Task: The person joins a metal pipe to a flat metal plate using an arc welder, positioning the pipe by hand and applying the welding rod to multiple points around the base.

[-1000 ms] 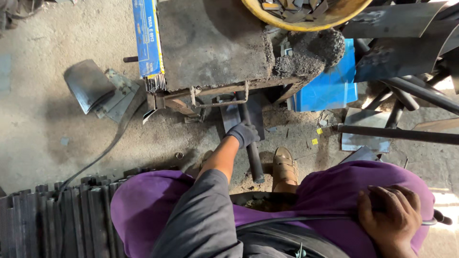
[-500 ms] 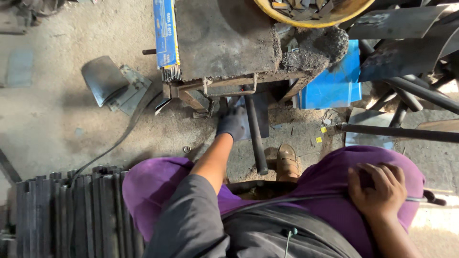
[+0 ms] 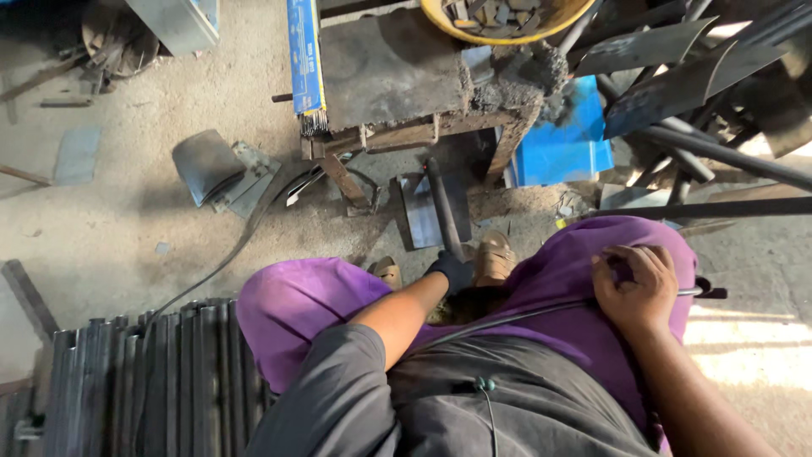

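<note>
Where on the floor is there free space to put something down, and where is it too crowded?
Free: the sandy floor left of the curved metal sheet, above the stacked bars. Crowded: below the metal table, where the gloved left hand grips a dark rod, and the right side with long bars.

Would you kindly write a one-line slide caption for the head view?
Gloved left hand grips a dark metal rod between the feet; bare right hand rests on the purple-clad knee.
</note>
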